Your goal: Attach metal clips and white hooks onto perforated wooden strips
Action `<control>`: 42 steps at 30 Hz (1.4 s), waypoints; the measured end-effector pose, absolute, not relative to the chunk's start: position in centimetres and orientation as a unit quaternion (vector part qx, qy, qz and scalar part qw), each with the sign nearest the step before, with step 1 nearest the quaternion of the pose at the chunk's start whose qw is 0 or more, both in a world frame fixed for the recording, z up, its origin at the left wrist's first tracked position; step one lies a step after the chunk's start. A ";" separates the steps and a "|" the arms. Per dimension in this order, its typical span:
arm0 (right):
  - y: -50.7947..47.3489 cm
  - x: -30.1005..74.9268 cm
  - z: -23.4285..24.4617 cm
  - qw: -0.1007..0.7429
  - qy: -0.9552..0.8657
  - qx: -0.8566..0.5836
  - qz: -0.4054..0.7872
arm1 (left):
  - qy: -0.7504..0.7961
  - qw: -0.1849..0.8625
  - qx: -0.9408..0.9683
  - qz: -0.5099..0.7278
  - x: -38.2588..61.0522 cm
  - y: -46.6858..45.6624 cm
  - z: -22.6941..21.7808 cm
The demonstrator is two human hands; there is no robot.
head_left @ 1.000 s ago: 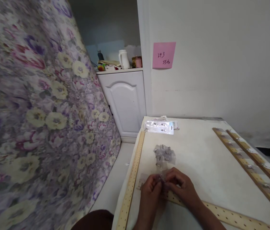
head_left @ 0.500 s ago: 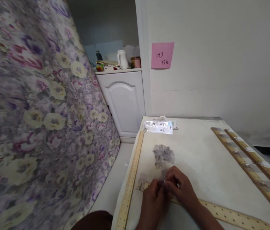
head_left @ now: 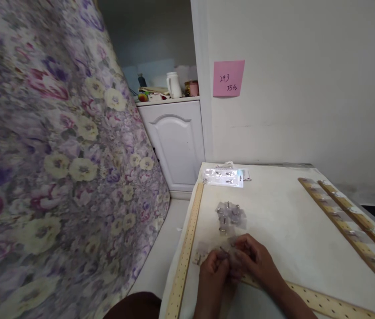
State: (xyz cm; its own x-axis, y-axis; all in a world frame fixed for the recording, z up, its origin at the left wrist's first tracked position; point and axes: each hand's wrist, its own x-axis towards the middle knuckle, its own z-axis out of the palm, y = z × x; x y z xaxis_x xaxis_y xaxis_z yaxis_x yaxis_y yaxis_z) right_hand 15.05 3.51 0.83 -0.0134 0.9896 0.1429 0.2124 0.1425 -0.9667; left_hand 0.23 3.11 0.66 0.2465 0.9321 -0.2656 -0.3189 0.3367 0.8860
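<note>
My left hand (head_left: 212,277) is closed, its thumb and fingertips pinching a clear square hook (head_left: 224,250) with a small metal hook part on it. My right hand (head_left: 257,261) is closed on the right side of that same clear piece. Both hands are above a pale wooden strip full of holes (head_left: 323,301), which runs toward the lower right. At the strip's left end lies another clear hook (head_left: 199,257). Just beyond my hands is a loose pile of several clear hooks (head_left: 232,213). My fingers partly cover the held piece.
A second perforated strip (head_left: 185,252) lies along the table's left edge. Two strips bearing clear hooks, a near one (head_left: 343,228) and a far one (head_left: 357,212), lie on the right. Packaged hooks (head_left: 224,177) lie at the back of the white table (head_left: 277,208). A floral curtain (head_left: 57,177) hangs left.
My hands have parted slightly, and more of the clear hook shows between them. The whole view has shifted a little; the things on the table have kept their places.
</note>
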 end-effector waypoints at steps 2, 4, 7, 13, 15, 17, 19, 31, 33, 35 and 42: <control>3.5 14.8 0.7 0.471 -0.584 -0.500 0.432 | 0.423 0.695 0.367 0.452 0.0 3.2 0.4; 3.6 14.7 0.4 0.472 -0.575 -0.490 0.454 | 0.426 0.692 0.373 0.447 -0.1 3.1 0.2; 3.7 14.6 0.2 0.478 -0.553 -0.479 0.487 | 0.422 0.695 0.381 0.439 0.1 2.6 0.4; 3.9 14.6 0.4 0.446 -0.555 -0.463 0.529 | 0.468 0.638 0.482 0.376 -0.9 1.0 1.0; 4.1 14.5 0.4 0.422 -0.570 -0.458 0.537 | 0.514 0.551 0.547 0.366 -2.0 0.5 1.0; 4.4 14.5 0.6 0.396 -0.606 -0.464 0.511 | 0.556 0.449 0.596 0.366 -3.1 0.0 0.8; 4.9 14.4 0.9 0.368 -0.661 -0.471 0.454 | 0.581 0.374 0.621 0.369 -4.0 -0.4 0.6; 7.7 12.7 1.5 0.280 -0.753 -0.424 0.419 | 0.619 0.299 0.647 0.329 -4.1 -1.1 -2.5; 7.9 12.6 1.3 0.278 -0.756 -0.420 0.419 | 0.628 0.300 0.647 0.312 -3.9 -0.8 -2.3; 8.1 12.5 1.1 0.281 -0.755 -0.420 0.417 | 0.636 0.300 0.647 0.295 -3.8 -0.5 -1.9; 7.7 12.3 0.1 0.307 -0.738 -0.483 0.357 | 0.641 0.274 0.665 0.268 -3.4 0.0 -1.0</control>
State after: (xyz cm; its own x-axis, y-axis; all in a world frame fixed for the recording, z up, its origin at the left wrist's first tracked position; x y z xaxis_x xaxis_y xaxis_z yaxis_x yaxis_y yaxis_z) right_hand 12.31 7.70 0.08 -0.3446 0.9325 0.1078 0.4935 0.2777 -0.8242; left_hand -3.44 0.01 -0.98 0.0351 0.9994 0.0066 0.7055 -0.0295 0.7081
